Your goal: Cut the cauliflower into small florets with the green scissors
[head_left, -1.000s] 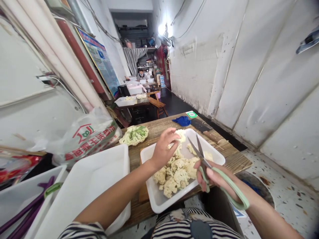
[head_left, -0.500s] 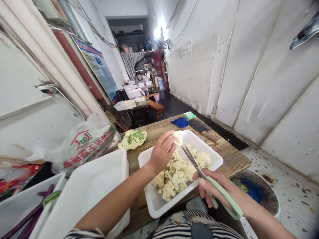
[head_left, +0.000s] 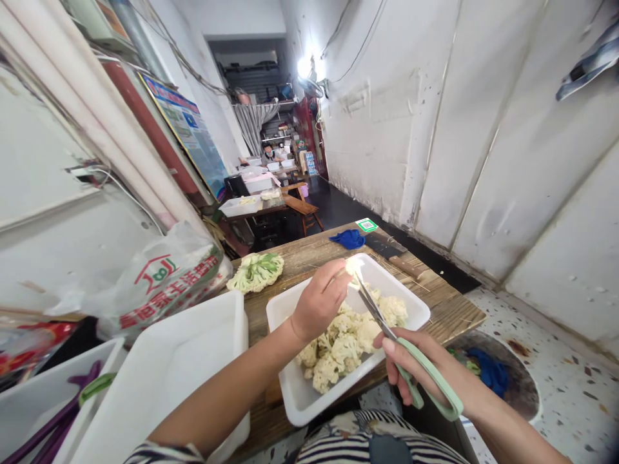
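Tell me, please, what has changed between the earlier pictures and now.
The right hand has brought the green-handled metal scissors leftward to the small white cauliflower piece in the left hand, their spread blades now drawn nearly together. Nothing was visibly grasped or released. The white rectangular plastic tray and crumpled blue item stayed in place.

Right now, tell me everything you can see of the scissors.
The scissors have slim grey blades that look like metal and pale green, plastic-looking handles, one partly hidden by fingers. The right hand grips them by the handles. They slant over the white tray, blades nearly together, pointing forward and leftward. Their tips reach the cauliflower piece in the left hand; whether they bite into it is unclear.
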Available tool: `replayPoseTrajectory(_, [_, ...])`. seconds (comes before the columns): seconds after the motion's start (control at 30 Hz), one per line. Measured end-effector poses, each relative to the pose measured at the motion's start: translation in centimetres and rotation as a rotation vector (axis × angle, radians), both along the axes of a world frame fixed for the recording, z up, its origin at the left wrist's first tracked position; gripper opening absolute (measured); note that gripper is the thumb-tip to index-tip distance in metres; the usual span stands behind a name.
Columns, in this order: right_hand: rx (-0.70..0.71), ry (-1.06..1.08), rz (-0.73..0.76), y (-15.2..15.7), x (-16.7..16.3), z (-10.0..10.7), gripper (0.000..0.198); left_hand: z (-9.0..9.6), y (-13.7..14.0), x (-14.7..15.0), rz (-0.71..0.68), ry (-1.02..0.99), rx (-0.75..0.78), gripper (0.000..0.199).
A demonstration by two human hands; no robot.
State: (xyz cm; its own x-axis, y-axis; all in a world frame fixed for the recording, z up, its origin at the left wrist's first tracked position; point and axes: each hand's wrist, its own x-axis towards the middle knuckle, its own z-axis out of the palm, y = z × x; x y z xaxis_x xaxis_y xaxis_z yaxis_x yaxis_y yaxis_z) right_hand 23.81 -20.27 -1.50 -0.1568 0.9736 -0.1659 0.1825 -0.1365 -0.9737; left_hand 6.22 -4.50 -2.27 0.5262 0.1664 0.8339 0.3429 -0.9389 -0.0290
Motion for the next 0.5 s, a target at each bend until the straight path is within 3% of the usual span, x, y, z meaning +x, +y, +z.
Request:
replayPoseTrajectory(0.27, [0.003,-0.042,-0.010,0.1,0.1,0.1,0.044,0.0,0.2,-0.3,-0.044,0.116,-0.009,0.029])
replayPoseTrajectory(0.5, [-0.084,0.039,-0.096,0.2,-0.8,-0.3,0.043,0.8,0.2,0.4,-0.058,0.115,0.004,0.020])
